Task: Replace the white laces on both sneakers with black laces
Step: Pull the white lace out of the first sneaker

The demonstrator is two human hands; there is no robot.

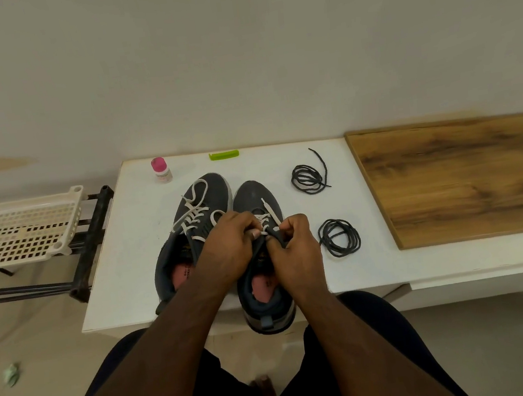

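**On the white worktop: two grey sneakers, white laces being worked at**

On the white worktop (120, 249) two dark grey sneakers are stood side by side, toes pointing away. The left sneaker (191, 230) is fully laced in white, with its white lace (195, 206) looped loosely over the toe end. The right sneaker (264, 264) sits with its heel hanging just over the near edge, and its white lace (268, 212) is partly loosened, one end lying up over the toe.

Both hands are curled over the tongue of the right sneaker. The left hand (227, 252) is seen pinching the white lace between its fingers, right at the upper eyelets. The right hand (296, 246) is closed on the tongue or lace just beside it; which one exactly can't be made out, since the fingers cover it.

Some yellow print is visible on the tongues and dark text on the pink insoles, but none of it can be read. Same for the label on the little pink-capped bottle (161, 170) at the back.

Two coiled black laces are laid to the right of the sneakers: the far black lace (309, 178) and the near black lace (339, 237), the latter just beside the right hand, not touching. A green comb (224, 155) lies at the back edge, a wooden board (470, 177) on the right, a cream plastic rack (21, 229) off to the left.
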